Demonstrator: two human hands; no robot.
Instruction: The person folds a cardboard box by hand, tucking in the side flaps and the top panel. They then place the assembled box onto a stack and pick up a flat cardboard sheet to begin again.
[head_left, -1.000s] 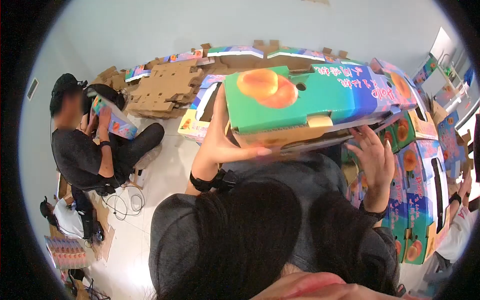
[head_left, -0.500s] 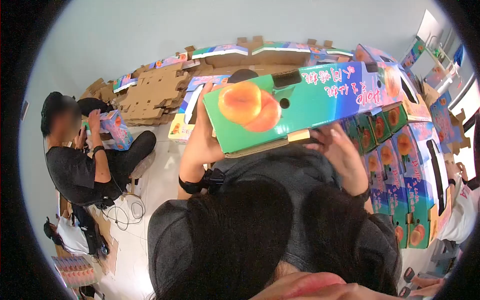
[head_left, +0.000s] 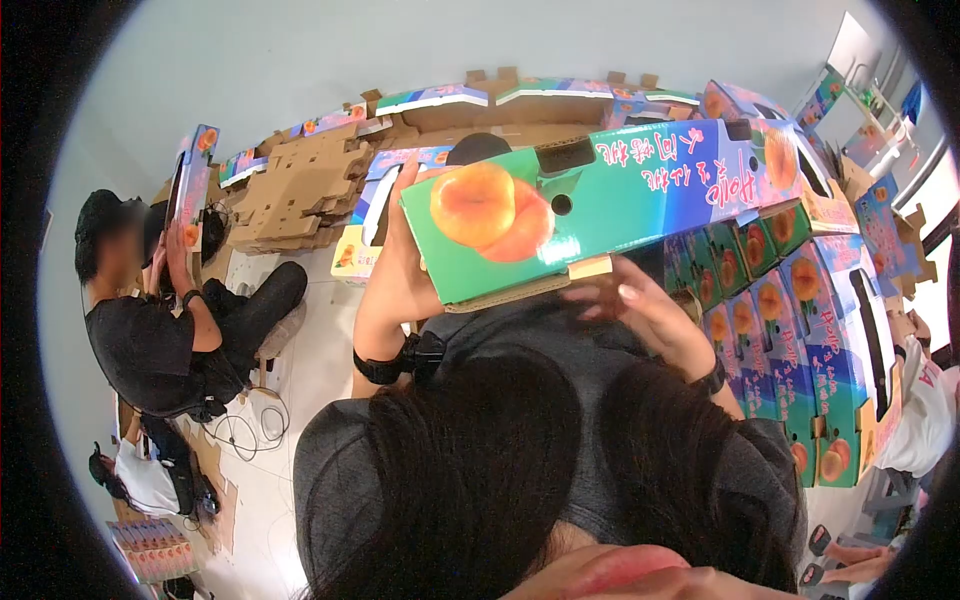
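Observation:
A printed cardboard box (head_left: 610, 215) with a peach picture, a green end and a blue-purple end is held up in front of my chest, its lettering upside down. My left hand (head_left: 405, 240) grips the green end at the left, its fingers partly hidden behind the box. Below the lower edge, near a small cardboard tab (head_left: 590, 267), is my right hand (head_left: 640, 305), with its fingers apart and nothing visible in them. Each wrist wears a black band.
Finished-looking boxes (head_left: 835, 370) stand in rows at the right. Flat brown cardboard (head_left: 290, 195) is piled at the back left. A co-worker (head_left: 145, 330) sits at the left with an upright box (head_left: 190, 190). Other people are at the lower left and far right.
My right hand has moved left along the box's lower edge. The box has shifted slightly left. The co-worker's box has been raised and turned upright.

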